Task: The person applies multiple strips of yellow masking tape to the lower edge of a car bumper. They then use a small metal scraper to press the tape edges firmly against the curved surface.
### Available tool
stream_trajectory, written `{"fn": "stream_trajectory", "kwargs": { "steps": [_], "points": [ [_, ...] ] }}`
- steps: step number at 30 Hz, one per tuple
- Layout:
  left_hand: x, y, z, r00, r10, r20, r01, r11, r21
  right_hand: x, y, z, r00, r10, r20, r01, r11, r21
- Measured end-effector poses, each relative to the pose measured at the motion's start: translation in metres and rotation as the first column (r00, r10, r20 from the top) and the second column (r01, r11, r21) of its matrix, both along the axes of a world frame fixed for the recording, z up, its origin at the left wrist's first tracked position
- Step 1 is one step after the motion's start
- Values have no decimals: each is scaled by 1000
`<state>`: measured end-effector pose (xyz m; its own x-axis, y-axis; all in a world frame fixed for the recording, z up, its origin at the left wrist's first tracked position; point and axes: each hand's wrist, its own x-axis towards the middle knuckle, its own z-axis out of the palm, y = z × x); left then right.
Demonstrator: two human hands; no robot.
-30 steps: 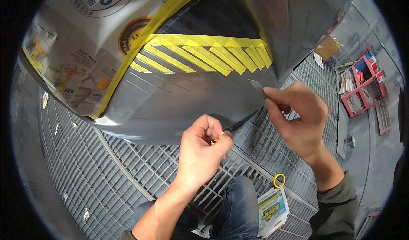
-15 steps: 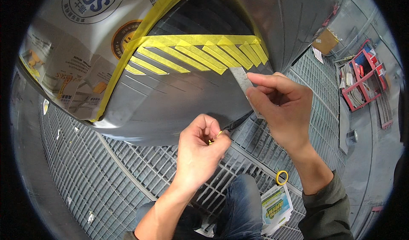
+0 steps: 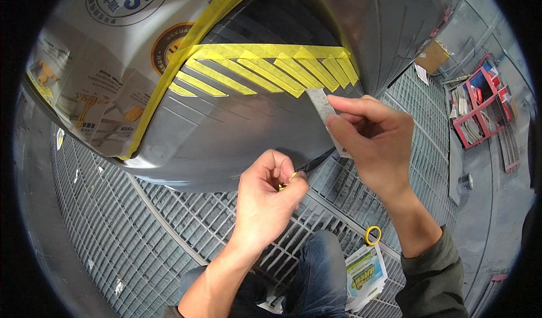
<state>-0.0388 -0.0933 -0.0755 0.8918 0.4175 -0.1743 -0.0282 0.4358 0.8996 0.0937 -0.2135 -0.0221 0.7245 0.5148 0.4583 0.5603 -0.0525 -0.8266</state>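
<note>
My right hand (image 3: 375, 140) pinches a thin, flat grey metal strip (image 3: 326, 113) between thumb and fingers. The strip's upper tip meets the lower ends of slanting yellow masking tape strips (image 3: 264, 76) stuck across a dark grey curved body panel (image 3: 226, 140). Below the panel, my left hand (image 3: 268, 196) is closed, with crumpled bits of yellow tape (image 3: 288, 182) showing between thumb and fingers. Several fine raised lines run on the panel under the taped ends. A longer tape band (image 3: 265, 51) crosses the upper ends of the slanting strips.
Printed paper (image 3: 121, 55) covers the panel's left part, edged with yellow tape. Metal floor grating (image 3: 135, 233) lies below. A yellow tape roll (image 3: 372, 235) rests above a printed sheet (image 3: 364, 275) near my knee. A red rack (image 3: 480, 103) and a cardboard box (image 3: 433, 56) stand at right.
The panel and its tape sit slightly further right in view. My left hand has shifted a little to the right; both hands keep their grips and the metal strip has barely moved.
</note>
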Motion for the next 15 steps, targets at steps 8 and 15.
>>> {"fn": "stream_trajectory", "kwargs": {
  "steps": [8,15],
  "points": [
    [-1,0,3,1000,12,-5,-12,1000,-7,-2,1,5,971,16,-237,0,998,64],
    [-5,10,4,989,131,71,-133,991,22,-7,-6,9,965,-35,-260,47,998,40]
  ]
}}
